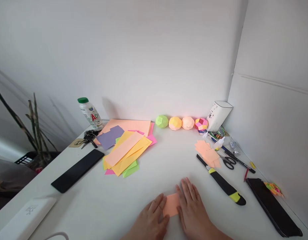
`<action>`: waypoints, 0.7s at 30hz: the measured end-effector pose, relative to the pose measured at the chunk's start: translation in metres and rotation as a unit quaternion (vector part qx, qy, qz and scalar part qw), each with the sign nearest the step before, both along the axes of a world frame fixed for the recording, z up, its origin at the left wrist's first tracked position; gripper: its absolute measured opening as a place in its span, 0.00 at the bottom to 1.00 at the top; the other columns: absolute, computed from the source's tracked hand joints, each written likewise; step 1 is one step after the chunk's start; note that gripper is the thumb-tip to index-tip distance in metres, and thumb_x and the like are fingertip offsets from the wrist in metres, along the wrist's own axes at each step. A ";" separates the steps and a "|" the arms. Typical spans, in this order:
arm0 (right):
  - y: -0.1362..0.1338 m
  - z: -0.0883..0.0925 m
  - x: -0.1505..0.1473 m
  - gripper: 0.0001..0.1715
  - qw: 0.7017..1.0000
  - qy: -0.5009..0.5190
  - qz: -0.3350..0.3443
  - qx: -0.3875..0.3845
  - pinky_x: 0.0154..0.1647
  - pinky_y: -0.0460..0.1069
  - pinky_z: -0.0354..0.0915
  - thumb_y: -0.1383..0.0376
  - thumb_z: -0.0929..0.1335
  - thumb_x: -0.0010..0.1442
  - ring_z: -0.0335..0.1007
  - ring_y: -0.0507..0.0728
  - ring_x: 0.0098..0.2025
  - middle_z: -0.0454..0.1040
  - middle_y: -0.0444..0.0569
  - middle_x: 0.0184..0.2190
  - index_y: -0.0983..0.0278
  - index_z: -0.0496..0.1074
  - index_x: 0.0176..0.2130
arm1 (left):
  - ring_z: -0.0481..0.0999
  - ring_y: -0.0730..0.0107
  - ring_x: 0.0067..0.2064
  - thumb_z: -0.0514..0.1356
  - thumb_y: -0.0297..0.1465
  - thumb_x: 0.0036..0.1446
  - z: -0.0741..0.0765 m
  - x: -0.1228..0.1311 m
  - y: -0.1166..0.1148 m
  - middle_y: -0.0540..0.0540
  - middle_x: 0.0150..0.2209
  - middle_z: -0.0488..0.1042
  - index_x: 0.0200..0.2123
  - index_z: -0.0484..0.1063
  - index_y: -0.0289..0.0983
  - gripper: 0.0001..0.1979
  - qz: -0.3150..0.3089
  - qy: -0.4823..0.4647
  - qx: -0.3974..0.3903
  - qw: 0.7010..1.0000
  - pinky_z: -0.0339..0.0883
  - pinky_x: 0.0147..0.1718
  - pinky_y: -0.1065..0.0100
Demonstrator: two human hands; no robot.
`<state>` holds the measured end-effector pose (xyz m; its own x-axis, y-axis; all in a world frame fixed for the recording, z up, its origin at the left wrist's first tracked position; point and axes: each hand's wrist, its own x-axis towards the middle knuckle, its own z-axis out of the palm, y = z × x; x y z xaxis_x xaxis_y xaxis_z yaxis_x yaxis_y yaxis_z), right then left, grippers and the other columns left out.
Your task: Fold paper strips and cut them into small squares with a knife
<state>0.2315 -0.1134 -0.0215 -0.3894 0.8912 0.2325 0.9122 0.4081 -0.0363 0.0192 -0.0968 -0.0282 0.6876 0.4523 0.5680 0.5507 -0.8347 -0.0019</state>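
Note:
A small piece of peach paper (170, 205) lies on the white table between my two hands. My left hand (152, 218) is curled at its left edge, thumb and forefinger on the paper. Across the right end rests my right hand (192, 208), flat with fingers stretched out. Up and to the right is a black and yellow-green utility knife (225, 185) with its blade out. Beyond the knife sits a loose pile of small peach paper pieces (208, 155), next to black-handled scissors (229, 162).
Coloured paper sheets (127, 151) are heaped at the back left, near a bottle (90, 113) and a black bar (77, 170). Several faceted paper balls (175, 123) line the wall beside a white container (219, 116). A phone (272, 206) lies right; a white device (25, 218) lies left.

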 end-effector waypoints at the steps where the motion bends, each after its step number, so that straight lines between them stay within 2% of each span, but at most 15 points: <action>1: 0.000 -0.002 0.005 0.33 1.000 -0.001 -0.006 0.007 0.57 0.66 0.57 0.69 0.61 0.60 0.49 0.72 0.64 0.55 0.63 0.64 0.68 0.55 0.64 | 0.70 0.54 0.53 0.61 0.31 0.51 -0.001 0.000 0.001 0.37 0.47 0.74 0.35 0.72 0.38 0.07 -0.002 -0.007 0.006 1.000 0.68 0.43 0.63; 3: 0.002 -0.001 0.014 0.32 1.000 0.000 -0.005 0.024 0.55 0.66 0.59 0.69 0.61 0.59 0.54 0.72 0.62 0.59 0.63 0.62 0.68 0.57 0.62 | 0.70 0.55 0.52 0.61 0.31 0.51 -0.002 0.000 0.003 0.38 0.47 0.74 0.34 0.71 0.39 0.05 -0.006 -0.024 0.009 1.000 0.69 0.42 0.63; 6: 0.005 0.012 0.016 0.26 0.998 0.029 0.017 0.051 0.53 0.62 0.64 0.71 0.60 0.59 0.61 0.67 0.58 0.64 0.62 0.58 0.67 0.64 0.57 | 0.70 0.57 0.50 0.59 0.28 0.51 -0.005 0.002 0.005 0.39 0.47 0.74 0.30 0.70 0.38 0.01 -0.006 -0.046 -0.010 0.999 0.69 0.43 0.63; 9: 0.007 0.023 0.006 0.18 0.987 0.078 0.128 0.063 0.51 0.56 0.66 0.69 0.62 0.59 0.66 0.63 0.54 0.69 0.59 0.53 0.66 0.70 0.49 | 0.71 0.60 0.47 0.57 0.25 0.52 -0.011 0.006 0.009 0.41 0.43 0.74 0.30 0.69 0.37 0.02 0.001 -0.074 -0.017 0.997 0.69 0.44 0.63; 10: 0.008 0.023 0.001 0.15 0.978 0.092 0.172 0.071 0.50 0.56 0.67 0.68 0.63 0.59 0.67 0.62 0.51 0.72 0.56 0.49 0.65 0.72 0.45 | 0.72 0.61 0.45 0.57 0.25 0.52 -0.013 0.007 0.011 0.42 0.42 0.74 0.31 0.70 0.37 0.03 0.001 -0.084 -0.017 0.996 0.70 0.43 0.64; 12: 0.009 0.019 -0.007 0.09 0.966 0.116 0.211 0.095 0.46 0.55 0.69 0.68 0.63 0.60 0.70 0.59 0.44 0.76 0.52 0.40 0.63 0.73 0.38 | 0.72 0.62 0.43 0.57 0.28 0.54 -0.018 0.009 0.014 0.43 0.40 0.74 0.33 0.70 0.36 0.03 -0.003 -0.093 -0.016 0.996 0.70 0.42 0.64; 16: 0.011 0.006 -0.013 0.14 0.961 0.129 0.214 0.123 0.40 0.52 0.69 0.71 0.61 0.63 0.70 0.57 0.38 0.75 0.50 0.30 0.63 0.72 0.31 | 0.71 0.61 0.41 0.57 0.36 0.57 -0.021 0.012 0.017 0.42 0.40 0.73 0.36 0.70 0.36 0.09 -0.006 -0.072 -0.012 0.997 0.71 0.40 0.62; 19: 0.012 0.007 -0.012 0.16 0.958 0.135 0.221 0.124 0.38 0.52 0.70 0.71 0.59 0.63 0.70 0.56 0.36 0.74 0.51 0.28 0.63 0.73 0.31 | 0.70 0.63 0.41 0.54 0.31 0.59 -0.017 0.014 0.016 0.42 0.38 0.71 0.33 0.69 0.36 0.07 -0.003 -0.076 -0.018 0.997 0.70 0.39 0.62; 21: 0.012 0.013 -0.011 0.16 0.958 0.144 0.221 0.112 0.38 0.51 0.70 0.71 0.58 0.63 0.70 0.56 0.36 0.74 0.51 0.28 0.63 0.73 0.31 | 0.70 0.64 0.40 0.50 0.25 0.60 -0.010 0.016 0.016 0.43 0.36 0.71 0.30 0.68 0.36 0.09 -0.013 -0.088 -0.025 0.996 0.70 0.39 0.63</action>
